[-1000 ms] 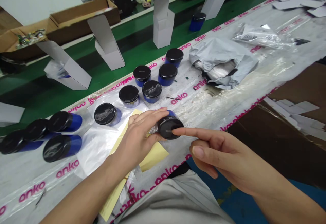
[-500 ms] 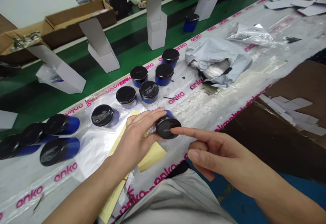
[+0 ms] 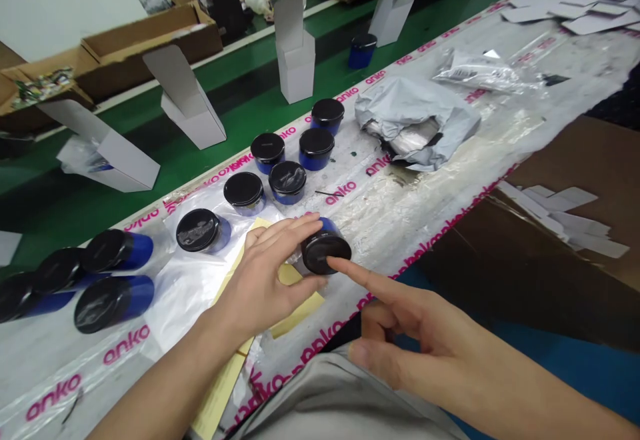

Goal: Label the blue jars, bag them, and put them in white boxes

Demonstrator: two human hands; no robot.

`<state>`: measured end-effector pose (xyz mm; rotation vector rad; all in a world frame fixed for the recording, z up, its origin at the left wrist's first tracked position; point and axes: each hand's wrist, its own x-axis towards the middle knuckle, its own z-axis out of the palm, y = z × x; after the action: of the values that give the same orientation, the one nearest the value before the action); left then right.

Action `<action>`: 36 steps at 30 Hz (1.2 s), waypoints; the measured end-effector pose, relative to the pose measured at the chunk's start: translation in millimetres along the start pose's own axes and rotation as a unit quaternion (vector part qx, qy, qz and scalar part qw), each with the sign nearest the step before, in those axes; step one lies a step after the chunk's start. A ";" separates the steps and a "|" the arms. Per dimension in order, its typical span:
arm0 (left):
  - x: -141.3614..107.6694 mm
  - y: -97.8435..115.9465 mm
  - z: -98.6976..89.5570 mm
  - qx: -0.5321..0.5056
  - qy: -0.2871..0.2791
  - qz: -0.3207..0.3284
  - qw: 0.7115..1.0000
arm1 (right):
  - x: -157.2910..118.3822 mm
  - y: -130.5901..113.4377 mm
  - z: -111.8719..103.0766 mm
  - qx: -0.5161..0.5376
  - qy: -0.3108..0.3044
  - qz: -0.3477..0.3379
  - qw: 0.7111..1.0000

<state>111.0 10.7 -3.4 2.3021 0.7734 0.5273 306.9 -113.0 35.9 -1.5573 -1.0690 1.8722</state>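
A blue jar with a black lid (image 3: 327, 251) is tipped toward me above the yellow paper sheets (image 3: 295, 317). My left hand (image 3: 270, 267) grips it from the left, fingers over its side and thumb near the lid's lower edge. The index finger of my right hand (image 3: 415, 323) is stretched out, its tip at the lid's surface. That hand's other fingers are curled, the thumb stands apart, and nothing is held in it. Beyond my left hand stand several more lidded jars (image 3: 243, 190), some with a clear film patch on top.
To the left, several jars (image 3: 115, 303) lie close together. A torn grey plastic bag (image 3: 417, 117) rests on the covered table, with a clear bag (image 3: 487, 73) behind it. White open boxes (image 3: 295, 60) stand along the green belt (image 3: 240, 103). White cards (image 3: 580, 0) are piled at far right.
My right index fingertip has slid slightly toward the lid's lower edge, and the hand has dropped a little. My left thumb has moved outward. The view has shifted slightly.
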 end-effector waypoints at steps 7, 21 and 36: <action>3.9 6.8 -0.3 -0.029 0.036 -0.008 0.999 | 0.1 1.5 0.3 0.022 -0.007 -0.009 1.000; 1.1 6.9 5.2 -0.055 0.070 -0.014 0.996 | 60.3 7.1 -7.9 -0.109 0.264 -0.313 0.906; -7.6 36.8 -51.9 -0.023 0.165 0.015 0.986 | 92.2 15.5 -24.2 -0.298 0.277 -0.311 0.859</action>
<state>91.4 6.2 57.5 2.2144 0.8708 0.9471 310.0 -44.6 -32.2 -1.6208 -1.6776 0.6167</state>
